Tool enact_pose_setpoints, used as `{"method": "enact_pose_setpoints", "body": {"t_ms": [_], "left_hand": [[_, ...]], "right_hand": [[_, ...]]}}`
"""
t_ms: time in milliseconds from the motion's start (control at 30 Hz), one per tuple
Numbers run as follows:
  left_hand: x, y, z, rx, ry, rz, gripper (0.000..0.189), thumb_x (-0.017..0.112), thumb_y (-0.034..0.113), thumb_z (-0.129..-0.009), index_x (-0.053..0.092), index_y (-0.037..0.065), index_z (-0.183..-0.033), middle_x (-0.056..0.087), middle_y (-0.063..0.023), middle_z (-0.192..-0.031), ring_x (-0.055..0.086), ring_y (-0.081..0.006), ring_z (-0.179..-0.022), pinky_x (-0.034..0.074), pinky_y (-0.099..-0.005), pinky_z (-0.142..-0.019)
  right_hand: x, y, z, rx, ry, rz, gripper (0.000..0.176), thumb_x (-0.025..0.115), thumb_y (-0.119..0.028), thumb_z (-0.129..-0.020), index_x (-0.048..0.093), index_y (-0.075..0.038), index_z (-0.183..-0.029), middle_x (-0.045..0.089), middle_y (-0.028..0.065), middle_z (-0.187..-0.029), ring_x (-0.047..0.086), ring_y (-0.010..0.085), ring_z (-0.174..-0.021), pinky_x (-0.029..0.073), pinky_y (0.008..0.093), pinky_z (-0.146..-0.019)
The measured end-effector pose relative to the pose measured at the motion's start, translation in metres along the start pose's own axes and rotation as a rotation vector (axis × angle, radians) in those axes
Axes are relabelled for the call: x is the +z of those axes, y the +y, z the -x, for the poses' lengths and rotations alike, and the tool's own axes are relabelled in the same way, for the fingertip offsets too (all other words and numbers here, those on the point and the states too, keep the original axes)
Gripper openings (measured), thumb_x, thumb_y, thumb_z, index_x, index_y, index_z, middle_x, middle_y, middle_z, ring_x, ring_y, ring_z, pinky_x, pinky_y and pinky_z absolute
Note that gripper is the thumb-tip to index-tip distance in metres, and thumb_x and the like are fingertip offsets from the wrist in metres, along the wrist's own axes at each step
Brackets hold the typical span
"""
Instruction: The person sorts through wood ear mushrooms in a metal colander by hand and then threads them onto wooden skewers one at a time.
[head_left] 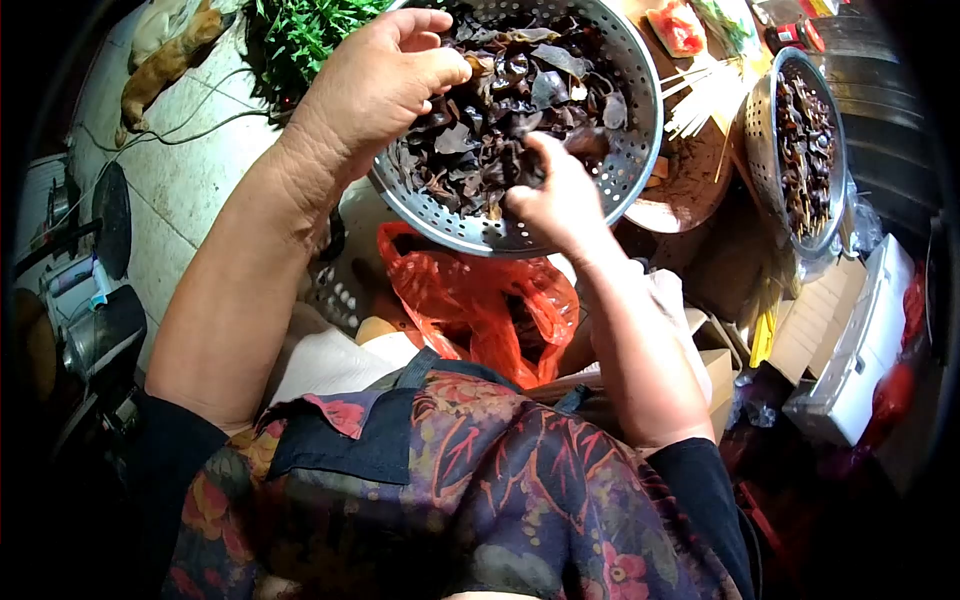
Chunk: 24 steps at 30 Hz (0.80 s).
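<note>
A metal colander [640,120] full of dark, glossy wood ear mushrooms [480,125] is in front of me. My left hand [385,85] is over its left side, fingers curled and thumb pressed in. A brownish mushroom piece shows at the thumb tip; what lies inside the fingers is hidden. My right hand [560,195] reaches over the near rim, thumb and forefinger bent around dark mushroom, slightly blurred. Below the colander hangs a red plastic bag [475,290], by my lap.
At right, a second colander [755,130] holds skewered dark pieces. Pale wooden skewers [705,95] lie beside a round brown tray [690,205]. A white foam box [850,345] stands lower right. Green leaves [300,45] and a brown-and-white dog [160,85] are at upper left.
</note>
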<state>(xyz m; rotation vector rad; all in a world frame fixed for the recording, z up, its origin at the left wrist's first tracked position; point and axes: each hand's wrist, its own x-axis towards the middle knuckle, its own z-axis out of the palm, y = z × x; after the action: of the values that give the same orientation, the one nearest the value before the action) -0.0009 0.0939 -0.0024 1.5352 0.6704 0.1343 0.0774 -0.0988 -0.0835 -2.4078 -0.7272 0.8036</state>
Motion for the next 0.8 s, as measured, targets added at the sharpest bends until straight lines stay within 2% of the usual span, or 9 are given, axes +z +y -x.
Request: {"method": "enact_pose_setpoints", "body": {"t_ms": [33,100,167,200,300,467,633,700,800], "left_hand": [[0.001,-0.001,0.000,0.020,-0.017,-0.051,0.045,0.063,0.015,-0.080,0.050,0.005,-0.122,0.051,-0.0066,-0.111,0.058,-0.0104,-0.085,0.046,-0.0212,-0.069],[0.005,0.001,0.002,-0.012,-0.069,-0.027,0.045,0.063,0.015,-0.079,0.051,0.006,-0.121,0.051,-0.0060,-0.110,0.058,-0.0103,-0.086,0.046,-0.0224,-0.071],[0.009,0.001,0.004,-0.034,-0.073,-0.038,0.044,0.064,0.014,-0.078,0.052,0.006,-0.120,0.052,-0.0051,-0.109,0.058,-0.0099,-0.086,0.047,-0.0224,-0.072],[0.010,-0.001,0.003,-0.035,-0.085,-0.046,0.043,0.064,0.014,-0.078,0.052,0.006,-0.119,0.052,-0.0052,-0.109,0.058,-0.0100,-0.086,0.047,-0.0225,-0.072],[0.013,-0.004,0.004,-0.031,-0.102,-0.072,0.042,0.064,0.014,-0.078,0.054,0.007,-0.118,0.052,-0.0055,-0.109,0.058,-0.0103,-0.086,0.047,-0.0227,-0.072],[0.020,-0.009,0.004,-0.018,-0.124,-0.079,0.041,0.064,0.013,-0.077,0.055,0.006,-0.116,0.052,-0.0070,-0.108,0.056,-0.0106,-0.085,0.047,-0.0229,-0.072],[0.035,-0.033,0.001,0.005,-0.286,-0.473,0.040,0.063,0.007,-0.075,0.056,0.003,-0.114,0.055,-0.0083,-0.105,0.055,-0.0113,-0.085,0.048,-0.0256,-0.073],[0.045,-0.042,0.006,0.094,-0.317,-0.716,0.042,0.062,0.013,-0.075,0.055,0.002,-0.115,0.058,-0.0181,-0.111,0.059,-0.0253,-0.098,0.048,-0.0327,-0.084],[0.058,-0.063,0.010,0.192,-0.309,-0.847,0.046,0.063,0.016,-0.074,0.053,0.004,-0.117,0.056,-0.0215,-0.113,0.056,-0.0339,-0.103,0.044,-0.0385,-0.091]], "right_hand": [[0.008,-0.005,0.005,-0.088,0.017,0.039,0.064,0.067,-0.014,-0.068,0.042,-0.010,-0.127,0.050,0.0226,-0.113,0.054,0.0365,-0.104,0.044,0.0397,-0.092],[0.013,-0.024,0.018,-0.037,-0.092,-0.032,0.066,0.066,-0.014,-0.068,0.040,-0.010,-0.128,0.046,0.0229,-0.118,0.053,0.0368,-0.104,0.044,0.0397,-0.091],[0.024,-0.025,0.027,-0.184,-0.060,-0.009,0.063,0.064,-0.010,-0.070,0.042,-0.006,-0.128,0.049,0.0184,-0.111,0.061,0.0230,-0.080,0.049,0.0350,-0.083],[0.026,-0.027,0.031,-0.215,-0.066,0.017,0.062,0.063,-0.010,-0.071,0.040,-0.005,-0.129,0.047,0.0190,-0.114,0.061,0.0231,-0.081,0.049,0.0349,-0.083],[0.021,-0.031,0.040,-0.285,-0.097,0.066,0.061,0.064,-0.012,-0.071,0.040,-0.006,-0.127,0.044,0.0224,-0.119,0.054,0.0378,-0.102,0.045,0.0415,-0.089],[0.017,-0.028,0.050,-0.333,-0.111,0.044,0.060,0.064,-0.012,-0.071,0.041,-0.003,-0.125,0.045,0.0223,-0.118,0.054,0.0379,-0.101,0.045,0.0416,-0.089],[0.017,-0.020,0.056,-0.396,-0.072,0.046,0.055,0.063,-0.014,-0.072,0.044,0.003,-0.121,0.047,0.0235,-0.116,0.055,0.0372,-0.101,0.045,0.0411,-0.089],[0.014,-0.020,0.057,-0.399,-0.122,0.069,0.050,0.063,-0.016,-0.072,0.048,0.006,-0.114,0.049,0.0245,-0.114,0.055,0.0366,-0.101,0.045,0.0400,-0.089],[0.014,-0.020,0.058,-0.356,-0.188,0.064,0.043,0.063,-0.016,-0.072,0.053,0.007,-0.107,0.052,0.0241,-0.109,0.055,0.0358,-0.100,0.046,0.0387,-0.089]]}}
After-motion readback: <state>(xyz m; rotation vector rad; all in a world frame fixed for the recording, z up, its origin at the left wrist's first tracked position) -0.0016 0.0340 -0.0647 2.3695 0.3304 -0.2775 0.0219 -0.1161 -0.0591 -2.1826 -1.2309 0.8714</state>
